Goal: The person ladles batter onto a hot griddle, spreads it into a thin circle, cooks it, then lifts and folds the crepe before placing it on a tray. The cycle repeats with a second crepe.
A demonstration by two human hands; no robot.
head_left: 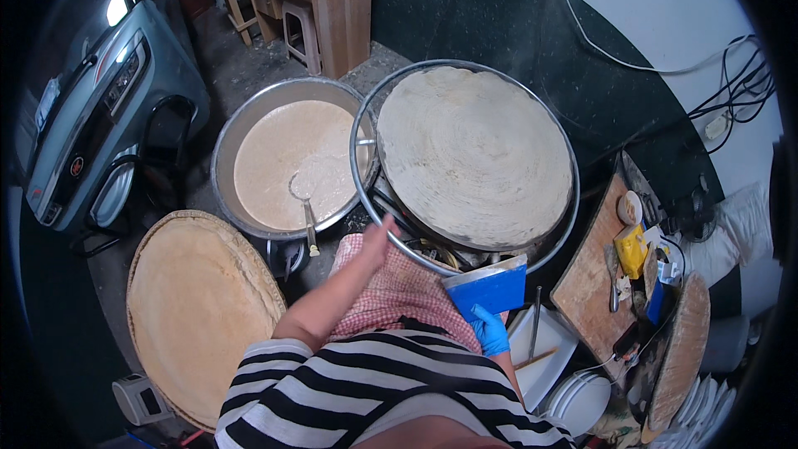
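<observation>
My bare left hand (378, 241) is at the near-left edge of a round metal ring (573, 199), its visible fingers stretched out over the tube. Whether it presses on the tube I cannot tell. Inside the ring lies a large round griddle covered by a thin, pale layer of batter (474, 150) with circular streaks. My right hand (490, 330), in a blue glove, is closed on a wide blue scraper (490, 287) with a pale upper edge, just off the griddle's near side. Left of the griddle, a big metal basin (229, 129) holds beige batter, with a ladle (309, 220) resting in it.
A stack of large thin flatbreads (195, 308) stands at the left. To the right, a wooden board (594, 258) carries a yellow packet (632, 251) and tools. A white tray (540, 357) sits below it. A vehicle (116, 108) and a wooden desk (332, 8) stand farther back.
</observation>
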